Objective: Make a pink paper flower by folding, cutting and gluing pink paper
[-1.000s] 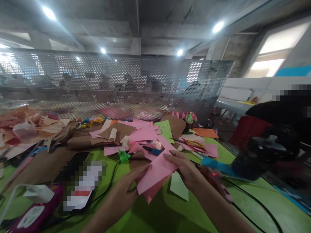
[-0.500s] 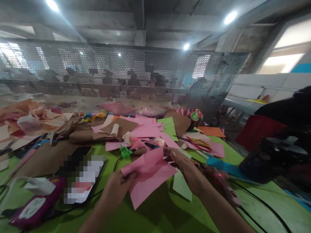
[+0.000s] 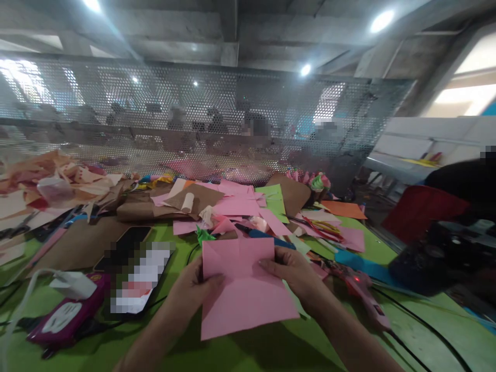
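Note:
A creased sheet of pink paper (image 3: 248, 305) is held up above the green table, its upper part bent along a crosswise fold. My left hand (image 3: 197, 284) grips its left edge, thumb in front and fingers behind. On the right edge my right hand (image 3: 292, 268) pinches the sheet the same way, near the upper corner. Behind the paper lie a green crumpled scrap (image 3: 203, 235) and a blue-handled tool (image 3: 267, 238), partly covered by the sheet. A pale green paper piece (image 3: 300, 302) shows under my right hand.
Left of me are a black phone (image 3: 129, 245), another phone with a lit screen (image 3: 145, 279) and a purple power strip (image 3: 64, 323) with a charger. A pink glue gun (image 3: 368, 299) with a cable lies at the right. Paper piles (image 3: 236, 201) line the perforated metal screen (image 3: 217, 119).
My right hand has closed on the pink paper's right edge. The sheet has turned to face me squarely, lying flatter between both hands. The view has shifted slightly.

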Demonstrator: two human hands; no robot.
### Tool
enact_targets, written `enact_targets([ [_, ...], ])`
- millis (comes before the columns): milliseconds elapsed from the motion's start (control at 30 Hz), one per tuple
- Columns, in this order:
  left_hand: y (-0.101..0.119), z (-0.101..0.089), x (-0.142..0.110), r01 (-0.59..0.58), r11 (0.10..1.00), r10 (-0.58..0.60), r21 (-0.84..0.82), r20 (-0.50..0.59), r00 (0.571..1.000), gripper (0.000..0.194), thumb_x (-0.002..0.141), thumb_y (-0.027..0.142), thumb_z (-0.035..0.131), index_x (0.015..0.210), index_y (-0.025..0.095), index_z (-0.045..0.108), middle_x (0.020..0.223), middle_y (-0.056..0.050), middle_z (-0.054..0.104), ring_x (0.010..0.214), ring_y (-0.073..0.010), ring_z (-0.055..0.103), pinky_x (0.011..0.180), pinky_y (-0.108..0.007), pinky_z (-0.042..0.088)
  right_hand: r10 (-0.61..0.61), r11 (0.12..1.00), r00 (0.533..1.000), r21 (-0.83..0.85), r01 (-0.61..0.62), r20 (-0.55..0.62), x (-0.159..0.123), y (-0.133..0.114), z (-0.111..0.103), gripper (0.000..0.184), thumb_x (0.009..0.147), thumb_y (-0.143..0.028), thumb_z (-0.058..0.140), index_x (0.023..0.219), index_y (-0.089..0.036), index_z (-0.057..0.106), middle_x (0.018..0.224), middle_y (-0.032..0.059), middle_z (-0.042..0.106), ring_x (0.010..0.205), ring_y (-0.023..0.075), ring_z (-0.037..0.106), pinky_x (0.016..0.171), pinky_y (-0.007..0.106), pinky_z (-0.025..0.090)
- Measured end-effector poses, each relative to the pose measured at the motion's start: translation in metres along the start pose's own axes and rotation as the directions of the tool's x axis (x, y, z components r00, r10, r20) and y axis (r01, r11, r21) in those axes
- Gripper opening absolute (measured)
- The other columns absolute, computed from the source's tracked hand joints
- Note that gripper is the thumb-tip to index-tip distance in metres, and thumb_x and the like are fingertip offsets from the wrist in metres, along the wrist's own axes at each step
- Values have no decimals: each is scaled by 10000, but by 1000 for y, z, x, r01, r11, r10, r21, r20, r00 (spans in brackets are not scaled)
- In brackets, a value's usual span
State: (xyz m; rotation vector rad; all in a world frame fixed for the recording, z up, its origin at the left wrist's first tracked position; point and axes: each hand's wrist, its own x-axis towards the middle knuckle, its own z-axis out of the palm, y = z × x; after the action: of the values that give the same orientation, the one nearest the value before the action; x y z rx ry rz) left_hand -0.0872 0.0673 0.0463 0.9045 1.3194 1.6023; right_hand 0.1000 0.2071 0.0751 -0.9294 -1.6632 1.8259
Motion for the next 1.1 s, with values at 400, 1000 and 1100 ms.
enact_targets([
  [400, -4, -4, 3, -2, 997, 6, -74, 56, 998, 402, 723, 288, 763, 1092, 175, 653, 1034, -86, 746, 911, -228, 670, 768, -291, 509, -41, 999, 998, 23, 40, 38, -8, -6, 6, 376, 663, -412, 815, 949, -176, 752, 944, 64, 754, 820, 206, 650, 754, 303, 471],
  [1000, 3, 7, -2, 169, 946, -216, -278, -149, 965, 353, 622, 394, 840, 858, 145, 757, 783, -71, 758, 714, -183, 663, 661, -259, 498, -87, 996, 996, 32, 87, -18, -9, 11, 27, 403, 605, -380, 847, 927, -187, 701, 875, 47, 746, 771, 248, 684, 692, 339, 537],
  [1100, 5, 9, -5, 219, 934, -267, -282, -145, 953, 336, 629, 424, 833, 813, 153, 758, 748, -55, 754, 694, -169, 655, 640, -239, 483, -149, 988, 988, -53, 147, -38, -9, 10, 25, 340, 652, -371, 816, 920, -190, 711, 863, 40, 743, 752, 242, 677, 669, 326, 531],
])
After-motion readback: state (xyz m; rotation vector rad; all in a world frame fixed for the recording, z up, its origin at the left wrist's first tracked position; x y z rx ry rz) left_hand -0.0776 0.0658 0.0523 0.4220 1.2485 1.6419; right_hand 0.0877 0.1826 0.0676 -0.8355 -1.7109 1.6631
